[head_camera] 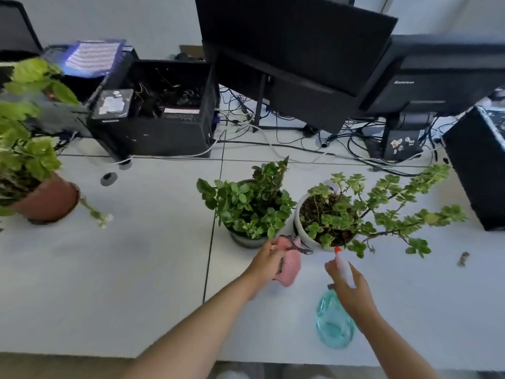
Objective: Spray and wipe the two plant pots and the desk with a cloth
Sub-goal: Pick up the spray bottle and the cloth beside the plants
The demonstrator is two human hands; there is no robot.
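White laminate covers the bench [136, 283], smooth and flat, split by a thin dark seam that runs from the far edge toward the person. Black computer towers [164, 116] and boxy monitors [300, 50] stand along its far side among tangled cables. At the left sits a round terracotta pot [52, 201] with broad, pale green leaves.

Near the middle, two task pots stand just beside each other. The grey pot [246, 242] on the left is round and dull, nearly hidden under dense, dark green, scalloped foliage. The white pot [303, 231] on the right is rounded and glossy, dark soil showing inside, with long woody stems of small variegated leaves reaching out to the right.

In front of the white pot, the spray bottle [334, 321] has a bulbous translucent teal body, a white trigger head and a small orange nozzle that points at the pot's near rim. The right hand [352, 291] is wrapped around the bottle's neck and trigger. The left hand [266, 262] is closed around a soft pink cloth [289, 265], bunched, with a dark mesh strip, held just before the gap between the two pots.

A small grey scrap [463, 259] lies on the bench at the right.
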